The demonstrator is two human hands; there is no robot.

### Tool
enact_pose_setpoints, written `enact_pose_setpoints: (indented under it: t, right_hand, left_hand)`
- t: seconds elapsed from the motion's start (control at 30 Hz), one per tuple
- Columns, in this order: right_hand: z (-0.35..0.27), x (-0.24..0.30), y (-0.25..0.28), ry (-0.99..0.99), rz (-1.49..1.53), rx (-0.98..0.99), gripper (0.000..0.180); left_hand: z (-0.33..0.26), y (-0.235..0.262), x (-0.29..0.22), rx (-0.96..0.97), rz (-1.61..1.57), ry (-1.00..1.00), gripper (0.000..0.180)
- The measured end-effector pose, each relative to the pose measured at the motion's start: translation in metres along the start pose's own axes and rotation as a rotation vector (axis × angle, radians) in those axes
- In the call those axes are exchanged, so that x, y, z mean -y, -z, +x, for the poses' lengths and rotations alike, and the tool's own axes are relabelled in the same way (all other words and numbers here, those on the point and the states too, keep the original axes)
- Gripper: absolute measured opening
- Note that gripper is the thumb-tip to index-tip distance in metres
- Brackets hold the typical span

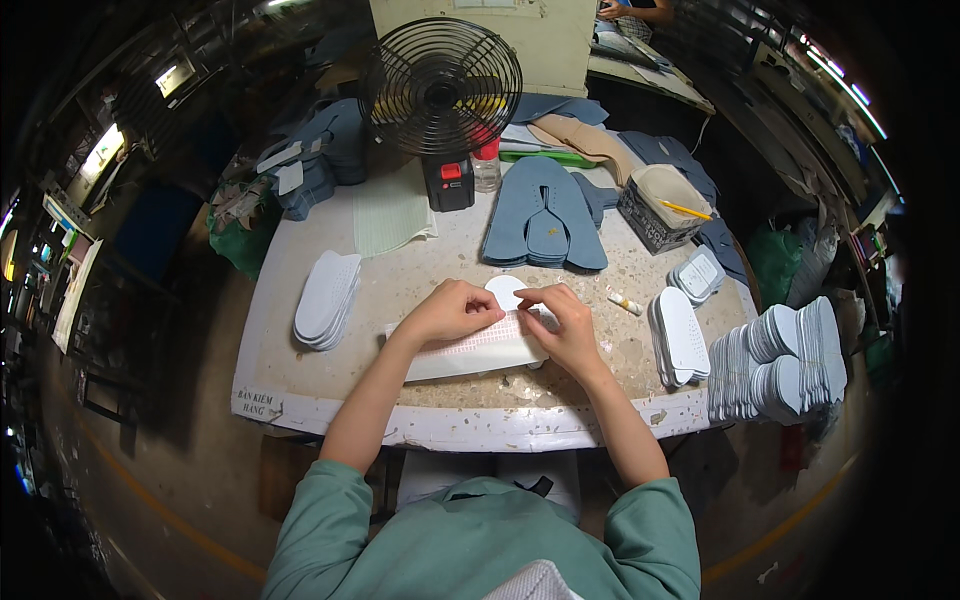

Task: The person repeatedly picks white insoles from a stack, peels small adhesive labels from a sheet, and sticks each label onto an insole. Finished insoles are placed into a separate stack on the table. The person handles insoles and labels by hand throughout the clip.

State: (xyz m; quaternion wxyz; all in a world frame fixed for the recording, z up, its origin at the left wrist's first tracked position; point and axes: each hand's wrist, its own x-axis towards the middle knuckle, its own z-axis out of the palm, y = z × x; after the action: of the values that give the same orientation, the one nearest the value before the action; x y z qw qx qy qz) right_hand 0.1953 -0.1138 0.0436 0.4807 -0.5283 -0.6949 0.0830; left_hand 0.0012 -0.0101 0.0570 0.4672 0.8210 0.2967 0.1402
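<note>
A white sheet (pixel 470 362) printed with rows of small red marks lies at a slant before me on the table. My left hand (pixel 455 312) rests over its upper part, thumb and fingertips pinched together; what they pinch, if anything, is too small to make out. Facing it, my right hand (pixel 565 328) is at the sheet's right end, fingers bent and thumb and index tips a little apart. Just beyond the fingertips of both hands shows a white rounded piece (pixel 507 289), partly covered by them.
White sole-shaped pieces are stacked at left (pixel 327 300) and at right (pixel 680 338), with more piles (pixel 780 362) by the right edge. Blue-grey cut pieces (pixel 545 215), a black fan (pixel 440 95), a box (pixel 660 210) with a yellow pencil (pixel 686 210), and a small tube (pixel 625 303) stand around.
</note>
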Motion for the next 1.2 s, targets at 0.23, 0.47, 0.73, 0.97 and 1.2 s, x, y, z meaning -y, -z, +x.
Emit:
enact_pose_setpoints:
  t: [0.23, 0.47, 0.73, 0.97, 1.2]
  right_hand:
    - [0.002, -0.008, -0.002, -0.36, 0.548, -0.033, 0.031]
    - [0.004, -0.011, 0.034, -0.404, 0.476, 0.007, 0.03]
    - [-0.032, -0.004, 0.025, -0.023, -0.087, 0.235, 0.008]
    - [-0.037, -0.004, 0.007, 0.13, -0.29, 0.173, 0.008]
    - [-0.036, -0.023, 0.026, -0.16, -0.239, -0.139, 0.008]
  left_hand:
    - [0.0, 0.008, 0.003, -0.034, -0.024, 0.048, 0.019]
    - [0.002, 0.032, 0.023, -0.546, 0.38, 0.027, 0.022]
    - [0.015, -0.041, -0.002, -0.23, 0.068, -0.305, 0.016]
    - [0.015, -0.063, 0.004, -0.226, 0.167, -0.306, 0.01]
    - [0.004, -0.077, -0.009, -0.298, 0.444, -0.47, 0.026]
